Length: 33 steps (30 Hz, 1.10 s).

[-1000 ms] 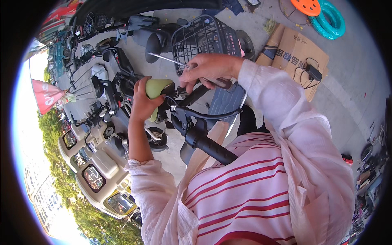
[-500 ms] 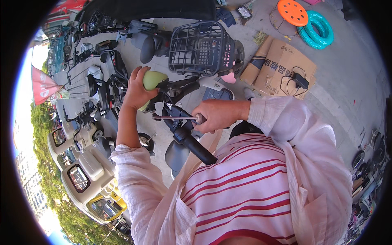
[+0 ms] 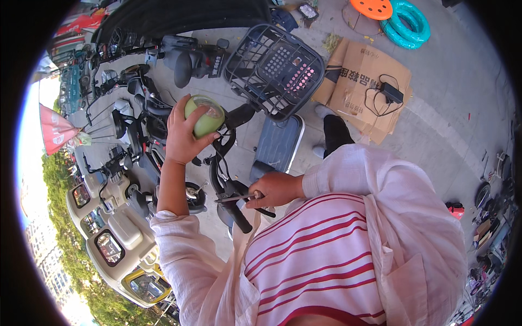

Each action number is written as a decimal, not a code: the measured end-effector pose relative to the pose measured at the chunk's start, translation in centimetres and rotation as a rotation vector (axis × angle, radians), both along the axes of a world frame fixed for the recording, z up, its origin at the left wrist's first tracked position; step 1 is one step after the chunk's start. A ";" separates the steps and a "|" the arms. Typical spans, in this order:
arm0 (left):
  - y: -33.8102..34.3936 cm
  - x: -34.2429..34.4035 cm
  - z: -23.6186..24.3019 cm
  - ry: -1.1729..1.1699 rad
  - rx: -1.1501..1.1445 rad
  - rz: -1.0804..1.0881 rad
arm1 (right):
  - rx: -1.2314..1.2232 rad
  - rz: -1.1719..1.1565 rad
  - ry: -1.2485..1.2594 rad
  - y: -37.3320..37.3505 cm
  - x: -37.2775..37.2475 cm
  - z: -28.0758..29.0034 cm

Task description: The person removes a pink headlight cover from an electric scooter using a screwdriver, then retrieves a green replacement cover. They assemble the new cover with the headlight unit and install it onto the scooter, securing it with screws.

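Observation:
My left hand [image 3: 184, 133] is wrapped round a light green, rounded headlight [image 3: 206, 124] with a clear lens, at the front of an electric scooter's handlebar [image 3: 216, 171]. My right hand [image 3: 276, 190] is closed on a screwdriver [image 3: 231, 199]; its metal shaft points left across the bar, just above the black grip [image 3: 239, 218]. Whether the tip touches anything cannot be made out. A black brake lever [image 3: 265, 212] sticks out below my right fingers. Black cables run along the bar between my two hands.
A black basket [image 3: 255, 70] stands beyond the handlebar, with the scooter's grey footboard [image 3: 278, 144] nearer. Flattened cardboard [image 3: 359, 81] bearing a black charger [image 3: 391, 93] lies at right, near an orange stool [image 3: 375, 8] and teal rings [image 3: 408, 32]. Parked scooters [image 3: 144, 108] line the left.
The handlebar and basket have turned, baring more of the footboard and the headlight's lens. My right hand, with the screwdriver, has come nearer my body. My left hand keeps hold of the headlight.

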<state>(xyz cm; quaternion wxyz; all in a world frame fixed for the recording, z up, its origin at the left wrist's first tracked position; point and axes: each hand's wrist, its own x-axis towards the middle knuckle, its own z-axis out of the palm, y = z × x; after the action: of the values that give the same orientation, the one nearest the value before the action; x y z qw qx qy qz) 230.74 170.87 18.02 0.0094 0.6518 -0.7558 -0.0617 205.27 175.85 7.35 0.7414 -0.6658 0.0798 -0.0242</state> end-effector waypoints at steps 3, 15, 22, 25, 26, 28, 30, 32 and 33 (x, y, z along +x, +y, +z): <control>0.7 0.3 -1.6 0.122 -0.130 0.122 | 0.065 -0.285 0.038 -3.1 1.0 -1.8; -0.8 -0.5 -2.9 0.233 -0.211 0.726 | 0.735 -0.360 0.188 -18.0 13.1 -4.0; -0.6 0.2 -2.9 0.324 -0.182 0.866 | 0.894 -0.226 0.249 -18.7 15.6 -5.6; 0.0 0.7 -3.4 0.468 -0.199 1.066 | 0.909 -0.205 0.263 -18.9 15.8 -5.1; -0.2 0.6 -3.2 0.461 -0.171 1.096 | 0.917 -0.199 0.266 -18.8 15.9 -5.3; -1.0 0.3 -2.4 0.446 -0.113 1.152 | 0.937 -0.172 0.283 -18.8 16.1 -5.7; -0.9 0.7 -2.4 0.443 -0.093 1.150 | 0.961 -0.120 0.309 -18.8 16.3 -6.0; -0.9 0.9 -2.4 0.453 -0.083 1.142 | 0.981 -0.130 0.316 -18.5 16.4 -6.2; -1.0 1.0 -2.3 0.465 -0.084 1.136 | 0.991 -0.139 0.318 -18.4 16.4 -6.3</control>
<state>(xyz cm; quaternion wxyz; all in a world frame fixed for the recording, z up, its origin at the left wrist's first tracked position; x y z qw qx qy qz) 231.70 169.88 15.69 0.2313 0.9211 -0.2705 -0.1577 221.64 157.46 1.03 0.9429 -0.2237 0.2371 0.0686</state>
